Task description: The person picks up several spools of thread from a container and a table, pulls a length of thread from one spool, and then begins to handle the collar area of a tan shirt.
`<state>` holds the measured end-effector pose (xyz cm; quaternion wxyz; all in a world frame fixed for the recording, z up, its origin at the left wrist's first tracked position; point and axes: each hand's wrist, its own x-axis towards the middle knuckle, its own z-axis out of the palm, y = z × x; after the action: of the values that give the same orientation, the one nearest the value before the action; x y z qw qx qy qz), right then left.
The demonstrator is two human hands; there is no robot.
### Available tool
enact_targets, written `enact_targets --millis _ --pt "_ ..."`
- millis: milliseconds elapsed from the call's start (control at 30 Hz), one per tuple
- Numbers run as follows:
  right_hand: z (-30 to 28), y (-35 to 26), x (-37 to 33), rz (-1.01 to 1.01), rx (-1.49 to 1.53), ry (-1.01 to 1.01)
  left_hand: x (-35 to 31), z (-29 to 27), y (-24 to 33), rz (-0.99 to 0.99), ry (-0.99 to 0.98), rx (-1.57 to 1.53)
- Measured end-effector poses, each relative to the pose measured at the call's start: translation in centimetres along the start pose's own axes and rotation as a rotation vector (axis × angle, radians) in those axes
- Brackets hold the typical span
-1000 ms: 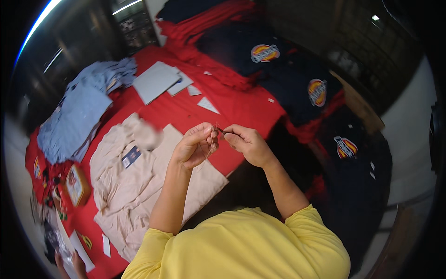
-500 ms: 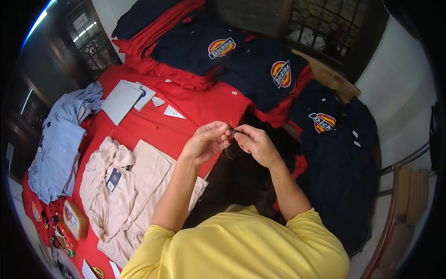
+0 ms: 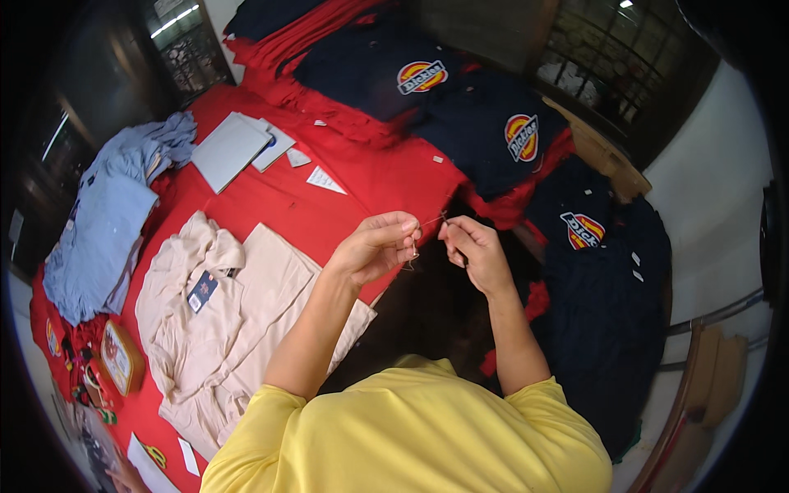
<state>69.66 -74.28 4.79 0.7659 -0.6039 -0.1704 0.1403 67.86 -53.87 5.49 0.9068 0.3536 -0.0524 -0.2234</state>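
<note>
A: Item one, the hands. Left hand (image 3: 380, 245) raised over the red table (image 3: 271, 205), fingers curled shut, thumb and forefinger pinching one end of a thin thread (image 3: 427, 222). Right hand (image 3: 475, 251) just beside it, fingertips likewise nipped on the other end.

B: And the thread itself?

A: Stretched between the two hands, above the table's near edge. A small loop seems to hang below the left fingers; too fine to tell more.

B: Changed from half a second back?

A: The hands kept the same pinch, close together; they now sit a little lower and more central in the view. The view itself has swung, so the cream shirt (image 3: 222, 320) shows more fully at lower left.

B: Remaining stock?

A: Pale blue shirt (image 3: 107, 222) at the far left. White papers (image 3: 234, 148) beyond the cream shirt. Dark navy garments (image 3: 485, 123) with oval badges across the back and right. A small tin (image 3: 122, 357) by the left edge. Yellow sleeves (image 3: 411, 427) on the person below.
</note>
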Motion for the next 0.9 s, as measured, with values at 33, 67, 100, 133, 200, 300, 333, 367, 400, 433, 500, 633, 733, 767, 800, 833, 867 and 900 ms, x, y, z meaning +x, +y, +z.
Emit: enact_targets --millis 33,67,100,133,200,300,333,367,400,433,500,633,733,767,800,833,867,900 --pt "-0.1 0.1 -0.1 0.011 -0.012 -0.022 -0.2 0.2 0.0 0.002 0.03 0.008" --pt "0.2 0.2 -0.1 0.022 -0.036 -0.042 -0.5 0.2 -0.1 0.004 0.061 0.015" --pt "1.0 -0.1 -0.2 0.032 -0.057 -0.063 -0.9 0.1 0.0 0.017 0.073 0.009" --pt "1.7 -0.2 -0.2 0.041 -0.079 -0.085 -1.4 -0.1 0.1 0.031 0.085 0.002" --pt "2.6 0.1 0.1 0.059 -0.102 -0.147 -2.4 -0.7 0.5 0.061 0.083 -0.029" --pt "3.7 0.4 0.6 0.088 -0.099 -0.212 -3.8 -2.0 0.8 0.107 0.061 -0.086" --pt "4.1 0.6 0.7 0.1 -0.091 -0.226 -4.2 -2.2 0.9 0.119 0.068 -0.092" --pt "4.5 0.8 0.8 0.106 -0.091 -0.25 -4.7 -2.4 1.1 0.129 0.073 -0.099" --pt "5.0 1.0 0.9 0.115 -0.091 -0.271 -5.2 -2.5 1.2 0.138 0.084 -0.102" --pt "5.4 1.2 1.0 0.123 -0.09 -0.291 -5.8 -2.7 1.3 0.146 0.095 -0.105" --pt "6.3 1.4 1.2 0.124 -0.092 -0.309 -6.7 -3.0 1.4 0.162 0.106 -0.111" --pt "7.2 0.8 1.0 0.036 -0.369 -0.152 -7.8 -3.2 1.4 0.205 0.128 -0.129" --pt "5.8 0.9 1.8 -0.548 -0.731 0.312 -8.4 -3.1 1.6 0.232 0.17 -0.114" --pt "5.7 -0.7 0.6 -0.264 -0.605 0.262 -8.7 -3.1 1.7 0.239 0.185 -0.106" --pt "5.9 -1.1 -0.3 -0.11 -0.413 0.062 -8.8 -3.1 1.7 0.232 0.178 -0.102" --pt "6.2 -1.3 -1.0 0.04 -0.216 -0.133 -8.8 -3.0 1.7 0.224 0.17 -0.098" --pt "6.6 -1.1 -1.5 0.186 -0.012 -0.324 -8.7 -3.1 1.7 0.216 0.161 -0.094" --pt "7.3 -0.8 -1.8 0.208 0.005 -0.364 -8.8 -3.2 1.7 0.206 0.131 -0.097"
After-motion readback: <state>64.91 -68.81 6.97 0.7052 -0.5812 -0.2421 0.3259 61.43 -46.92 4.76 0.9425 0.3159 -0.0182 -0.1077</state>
